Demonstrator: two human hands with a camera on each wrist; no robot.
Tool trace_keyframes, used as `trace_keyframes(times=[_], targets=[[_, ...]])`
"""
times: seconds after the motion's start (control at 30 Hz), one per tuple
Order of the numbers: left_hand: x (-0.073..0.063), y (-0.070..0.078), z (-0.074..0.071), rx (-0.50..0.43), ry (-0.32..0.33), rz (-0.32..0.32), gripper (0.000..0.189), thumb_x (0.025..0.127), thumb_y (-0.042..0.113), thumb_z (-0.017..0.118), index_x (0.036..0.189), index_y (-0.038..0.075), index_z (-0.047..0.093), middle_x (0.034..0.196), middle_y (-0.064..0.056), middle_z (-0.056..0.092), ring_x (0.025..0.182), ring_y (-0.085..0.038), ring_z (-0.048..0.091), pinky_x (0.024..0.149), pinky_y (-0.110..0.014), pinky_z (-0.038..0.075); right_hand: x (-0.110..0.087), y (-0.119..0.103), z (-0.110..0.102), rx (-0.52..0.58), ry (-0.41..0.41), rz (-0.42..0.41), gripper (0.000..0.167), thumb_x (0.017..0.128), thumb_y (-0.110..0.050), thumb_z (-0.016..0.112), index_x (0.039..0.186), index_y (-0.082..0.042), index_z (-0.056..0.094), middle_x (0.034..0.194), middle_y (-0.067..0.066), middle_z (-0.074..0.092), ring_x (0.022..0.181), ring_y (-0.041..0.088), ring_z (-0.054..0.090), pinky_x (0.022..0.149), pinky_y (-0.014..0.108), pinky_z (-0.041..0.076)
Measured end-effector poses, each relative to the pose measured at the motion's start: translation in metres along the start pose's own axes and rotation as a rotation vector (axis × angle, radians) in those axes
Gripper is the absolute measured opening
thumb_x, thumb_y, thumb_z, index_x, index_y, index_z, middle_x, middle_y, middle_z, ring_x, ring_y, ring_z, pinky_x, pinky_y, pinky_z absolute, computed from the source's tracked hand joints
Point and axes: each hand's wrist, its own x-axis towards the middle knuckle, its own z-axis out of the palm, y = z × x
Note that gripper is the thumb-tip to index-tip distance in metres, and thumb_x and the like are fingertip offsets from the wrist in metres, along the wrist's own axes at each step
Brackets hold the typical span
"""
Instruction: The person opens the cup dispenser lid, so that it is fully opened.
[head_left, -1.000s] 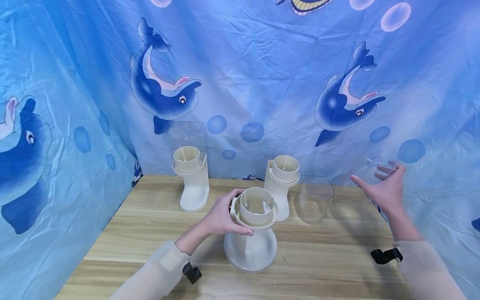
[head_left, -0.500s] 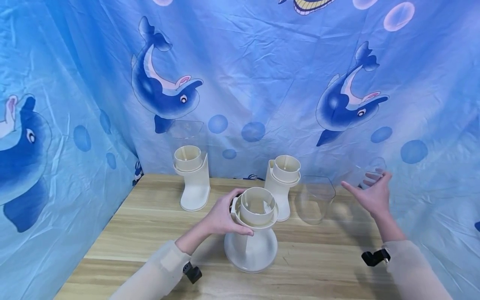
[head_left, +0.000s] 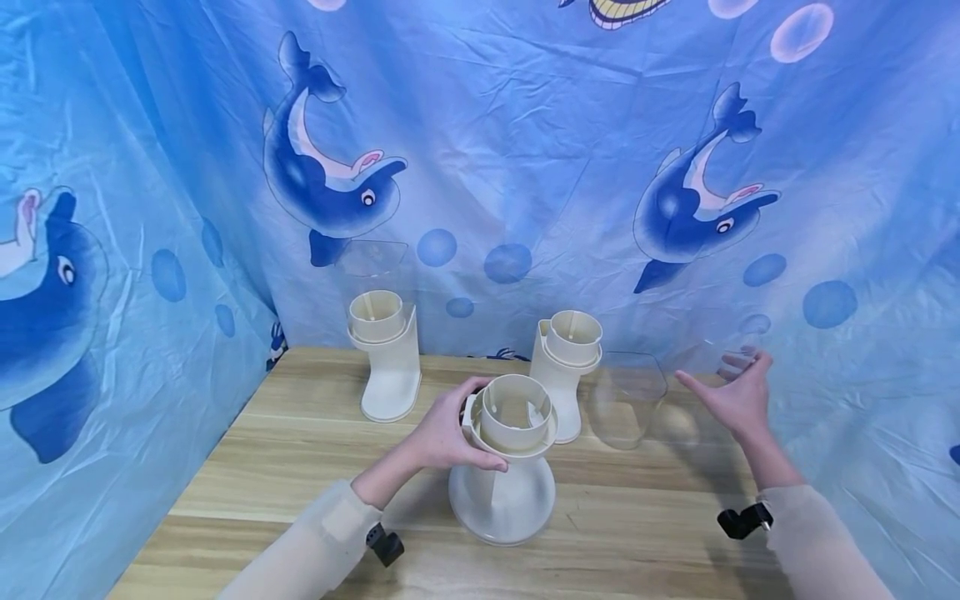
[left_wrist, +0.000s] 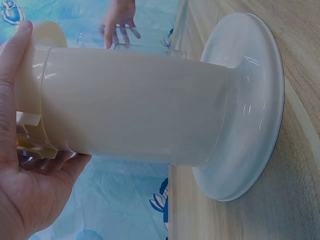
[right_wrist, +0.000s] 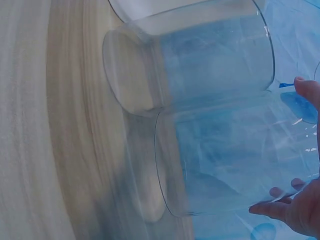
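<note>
My left hand (head_left: pixel 450 433) grips the upper part of a cream plastic stand (head_left: pixel 510 500), thumb in front. The stand is upright, with a round collar on top and a wide round base on the table. To the right, my right hand (head_left: pixel 738 396) holds a clear cylindrical container (right_wrist: pixel 225 160), thumb on one side and fingers on the other. In the head view this container is barely visible. A second clear container (right_wrist: pixel 215 60) stands on the table just left of it, overlapping it in the right wrist view.
Two more cream stands, one at the back left (head_left: pixel 392 375) and one at the back middle (head_left: pixel 558 387), stand near the table's far edge. A clear container (head_left: pixel 375 267) rises above the left one. Blue dolphin-print cloth (head_left: pixel 480 150) hangs behind the wooden table (head_left: pixel 300 492).
My right hand has moved left and slightly down with the clear container, toward the second container. My left hand and its stand have stayed in place.
</note>
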Motion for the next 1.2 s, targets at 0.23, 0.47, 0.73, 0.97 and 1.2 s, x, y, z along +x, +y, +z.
trace_keyframes(times=[0.23,0.47,0.73,0.97,1.2], targets=[[-0.001,0.0,0.001,0.013,0.012,0.005,0.105,0.059,0.024,0.105,0.149,0.012,0.053,0.139,-0.007,0.068,0.12,-0.022,0.069,0.103,-0.032,0.058,-0.002,0.005,0.01,0.001,-0.013,0.005,0.119,0.082,-0.051,0.09,0.16,-0.011,0.009,0.16,0.022,0.043,0.14,0.044,0.051,0.109,0.058,0.049],[-0.001,-0.001,0.001,0.011,0.015,0.019,0.104,0.059,0.025,0.105,0.149,0.015,0.053,0.138,-0.005,0.069,0.12,-0.021,0.068,0.103,-0.032,0.058,-0.005,0.01,0.016,0.014,-0.03,0.036,0.122,0.082,-0.052,0.09,0.16,-0.011,0.006,0.164,0.023,0.04,0.144,0.047,0.048,0.113,0.064,0.046],[-0.001,-0.003,0.001,0.012,0.014,0.026,0.105,0.059,0.025,0.105,0.149,0.013,0.052,0.138,-0.007,0.069,0.12,-0.022,0.069,0.104,-0.033,0.058,-0.013,0.016,0.019,-0.035,-0.007,0.003,0.124,0.08,-0.053,0.091,0.162,-0.012,0.008,0.161,0.023,0.046,0.14,0.048,0.053,0.108,0.062,0.048],[-0.002,-0.004,0.002,0.015,0.026,0.04,0.106,0.058,0.024,0.105,0.15,0.012,0.052,0.138,-0.006,0.069,0.12,-0.021,0.068,0.104,-0.033,0.058,-0.013,0.017,0.019,-0.039,-0.018,-0.025,0.128,0.079,-0.05,0.093,0.164,-0.014,0.004,0.16,0.03,0.043,0.14,0.051,0.05,0.111,0.067,0.046],[-0.001,-0.003,0.001,0.031,0.015,0.004,0.108,0.059,0.026,0.105,0.152,0.016,0.051,0.14,-0.003,0.067,0.123,-0.02,0.066,0.108,-0.036,0.055,0.006,-0.01,-0.019,0.026,0.029,-0.142,0.101,0.089,-0.039,0.086,0.167,-0.027,0.023,0.169,0.017,0.034,0.148,0.045,0.044,0.121,0.064,0.042]])
